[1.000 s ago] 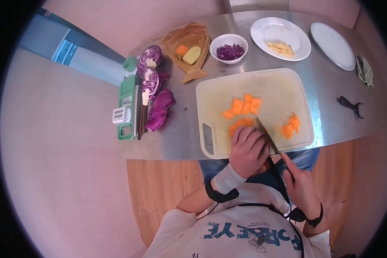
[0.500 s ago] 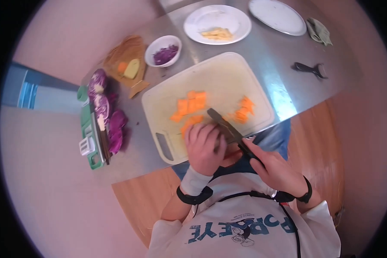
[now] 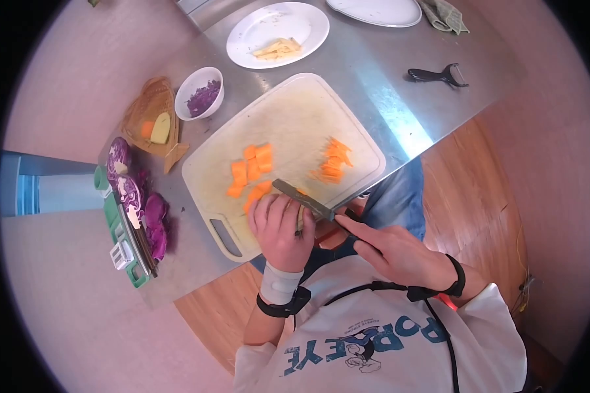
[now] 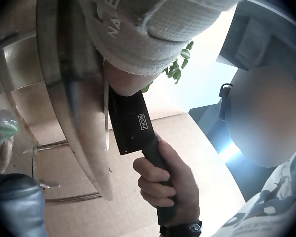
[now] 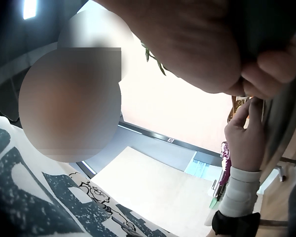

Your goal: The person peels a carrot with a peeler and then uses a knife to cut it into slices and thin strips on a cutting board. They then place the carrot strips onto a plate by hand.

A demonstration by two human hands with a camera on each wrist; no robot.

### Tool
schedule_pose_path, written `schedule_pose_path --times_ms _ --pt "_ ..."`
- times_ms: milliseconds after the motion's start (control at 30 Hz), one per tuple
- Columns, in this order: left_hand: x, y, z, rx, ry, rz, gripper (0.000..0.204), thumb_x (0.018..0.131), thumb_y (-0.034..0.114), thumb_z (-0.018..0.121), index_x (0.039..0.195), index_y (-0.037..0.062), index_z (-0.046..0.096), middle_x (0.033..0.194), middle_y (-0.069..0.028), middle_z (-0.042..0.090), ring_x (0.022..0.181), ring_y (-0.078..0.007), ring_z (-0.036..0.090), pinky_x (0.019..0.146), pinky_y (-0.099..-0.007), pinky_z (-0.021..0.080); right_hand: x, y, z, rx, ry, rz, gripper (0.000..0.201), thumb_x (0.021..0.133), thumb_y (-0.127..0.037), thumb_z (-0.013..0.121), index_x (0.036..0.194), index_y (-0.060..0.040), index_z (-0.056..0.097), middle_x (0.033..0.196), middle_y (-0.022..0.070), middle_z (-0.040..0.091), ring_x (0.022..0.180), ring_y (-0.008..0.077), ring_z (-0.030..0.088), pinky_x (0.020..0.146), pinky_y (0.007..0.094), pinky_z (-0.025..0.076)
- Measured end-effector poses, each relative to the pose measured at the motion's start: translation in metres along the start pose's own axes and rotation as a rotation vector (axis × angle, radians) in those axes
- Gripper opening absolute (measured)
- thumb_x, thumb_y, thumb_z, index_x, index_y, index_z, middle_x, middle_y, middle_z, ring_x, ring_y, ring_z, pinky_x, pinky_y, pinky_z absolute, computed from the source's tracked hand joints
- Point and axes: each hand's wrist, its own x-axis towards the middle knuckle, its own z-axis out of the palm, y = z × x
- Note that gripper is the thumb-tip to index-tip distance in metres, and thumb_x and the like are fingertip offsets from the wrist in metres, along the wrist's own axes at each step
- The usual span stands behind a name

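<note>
A white cutting board lies on the metal table's front side. My right hand grips the black handle of a broad-bladed kitchen knife; its dark blade shows in the left wrist view too. Beside that blade, my left hand bends its fingers down on carrot slices, which it mostly hides. Flat carrot pieces lie beyond the left fingertips. To the right of the blade is a small heap of carrot shreds.
Farther back stand a bowl of shredded purple cabbage, a plate with pale yellow strips and another plate. A peeler and cloth lie right. Leftward are a woven basket, cut purple cabbage and green slicer.
The head view has turned, so table and board now appear tilted and shifted left. The left hand stays on the carrot slices, and the knife remains in the right hand beside it.
</note>
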Motion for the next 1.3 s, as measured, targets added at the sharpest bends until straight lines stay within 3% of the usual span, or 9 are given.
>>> schedule_pose_path --times_ms 667,967,1033,1233,1300 --pt "-0.002 -0.001 0.001 0.004 -0.02 -0.027 0.023 0.084 0.009 0.079 0.106 0.0029 0.075 0.116 -0.0091 0.07 0.117 -0.0338 0.062 0.114 -0.0552 0.039 0.011 -0.008 -0.007 -0.016 -0.068 0.12 0.048 0.107 -0.013 0.054 0.154 0.0001 0.05 0.088 0.0245 0.073 0.071 0.044 0.069 0.068 0.0489 0.055" --pt "0.0 0.002 0.001 0.014 -0.009 -0.037 0.023 0.085 0.01 0.079 0.107 0.0041 0.075 0.116 -0.0073 0.071 0.116 -0.0315 0.063 0.114 -0.0538 0.039 0.018 0.012 0.007 0.076 0.064 -0.079 0.049 0.106 -0.01 0.054 0.154 0.0021 0.049 0.097 0.0184 0.079 0.072 0.0413 0.072 0.07 0.0447 0.059" --pt "0.001 0.002 0.0 0.012 0.001 -0.03 0.023 0.086 0.01 0.078 0.108 0.0047 0.076 0.117 -0.0059 0.072 0.115 -0.0303 0.063 0.114 -0.0527 0.039 0.018 -0.006 -0.006 0.019 -0.057 0.117 0.05 0.107 -0.01 0.054 0.155 0.0018 0.048 0.101 0.0182 0.079 0.078 0.0401 0.074 0.075 0.0428 0.06" --pt "0.002 0.005 -0.002 -0.004 -0.011 -0.049 0.028 0.085 0.006 0.078 0.112 0.0041 0.076 0.118 -0.007 0.073 0.116 -0.0315 0.063 0.113 -0.0526 0.04 0.011 -0.009 -0.013 0.06 0.006 0.145 0.05 0.108 -0.011 0.053 0.156 0.0007 0.048 0.103 0.0207 0.078 0.091 0.0375 0.076 0.081 0.041 0.059" --pt "0.003 0.005 -0.002 -0.006 -0.011 -0.045 0.028 0.084 0.006 0.078 0.112 0.0037 0.075 0.117 -0.0076 0.073 0.117 -0.0319 0.063 0.113 -0.053 0.04 0.006 -0.008 -0.012 0.035 0.006 0.119 0.049 0.108 -0.012 0.053 0.155 0.0002 0.048 0.101 0.0214 0.078 0.088 0.0384 0.076 0.079 0.0419 0.059"
